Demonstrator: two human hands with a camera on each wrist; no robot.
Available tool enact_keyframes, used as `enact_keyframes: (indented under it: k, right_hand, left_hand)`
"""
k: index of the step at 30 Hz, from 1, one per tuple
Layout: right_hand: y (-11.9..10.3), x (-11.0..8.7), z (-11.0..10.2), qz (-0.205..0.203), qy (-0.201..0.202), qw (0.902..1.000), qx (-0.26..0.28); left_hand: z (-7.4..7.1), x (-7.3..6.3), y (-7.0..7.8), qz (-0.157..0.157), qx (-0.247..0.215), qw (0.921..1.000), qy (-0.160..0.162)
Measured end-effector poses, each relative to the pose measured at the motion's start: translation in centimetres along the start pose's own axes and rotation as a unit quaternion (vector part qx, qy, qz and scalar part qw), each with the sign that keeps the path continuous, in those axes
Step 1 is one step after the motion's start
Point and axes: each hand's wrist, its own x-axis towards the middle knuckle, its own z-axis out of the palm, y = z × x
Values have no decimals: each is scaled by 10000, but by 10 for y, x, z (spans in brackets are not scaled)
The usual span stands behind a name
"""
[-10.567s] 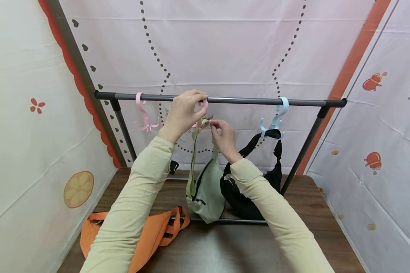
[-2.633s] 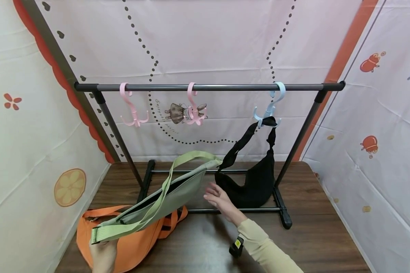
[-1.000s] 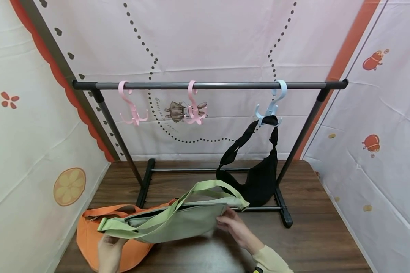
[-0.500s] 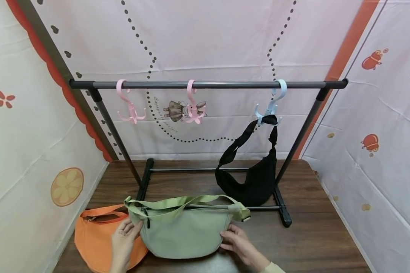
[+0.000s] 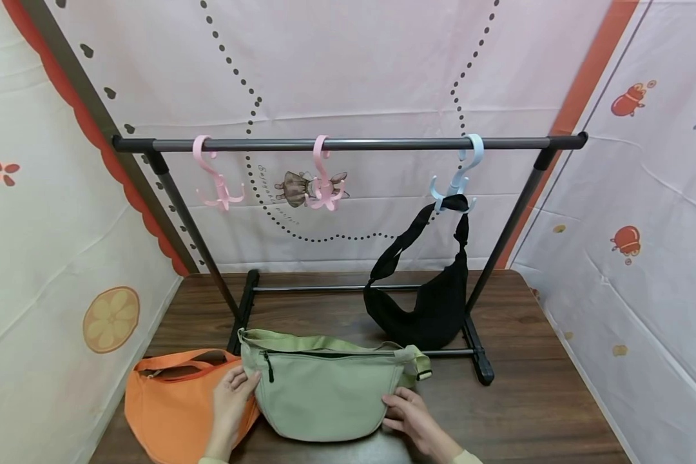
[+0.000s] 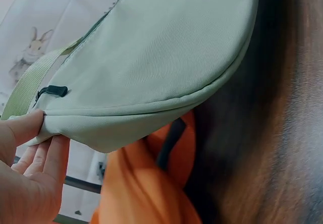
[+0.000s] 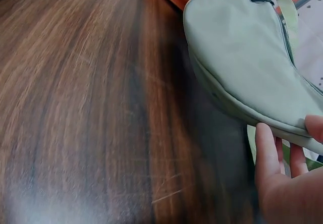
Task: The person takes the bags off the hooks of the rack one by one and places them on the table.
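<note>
A sage-green crossbody bag faces me at the front of the table, its strap lying along the top and a black zip pull at its upper left. My left hand pinches the bag's left side, thumb in front and fingers behind, as the left wrist view shows at the green bag's corner. My right hand holds the opposite side; in the right wrist view the right hand has its thumb on the front and fingers at the lower edge.
An orange bag lies at the left, partly behind my left hand. Behind stands a black rack with two pink hooks and a blue hook. A black bag hangs from the blue hook.
The green bag came off the middle pink hook and down to the table front. In the last second it has turned from slanted to front-facing, with both hands on its sides.
</note>
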Motion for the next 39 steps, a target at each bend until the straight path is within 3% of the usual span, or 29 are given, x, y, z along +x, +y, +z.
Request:
enact_keyframes:
  k: [8, 15, 26, 39]
  right_hand:
    - [8, 2, -9, 92, 209, 9997, -26]
    - [14, 2, -10, 56, 738, 9971, -180]
    - [16, 4, -10, 112, 1171, 9928, -238]
    - [18, 9, -12, 143, 1158, 9922, -428]
  left_hand:
    - [12, 9, -9, 38, 210, 9997, -80]
    - [20, 15, -15, 99, 367, 9989, -270]
    - [27, 16, -22, 153, 356, 9992, 10]
    - [31, 17, -23, 597, 1001, 9923, 417]
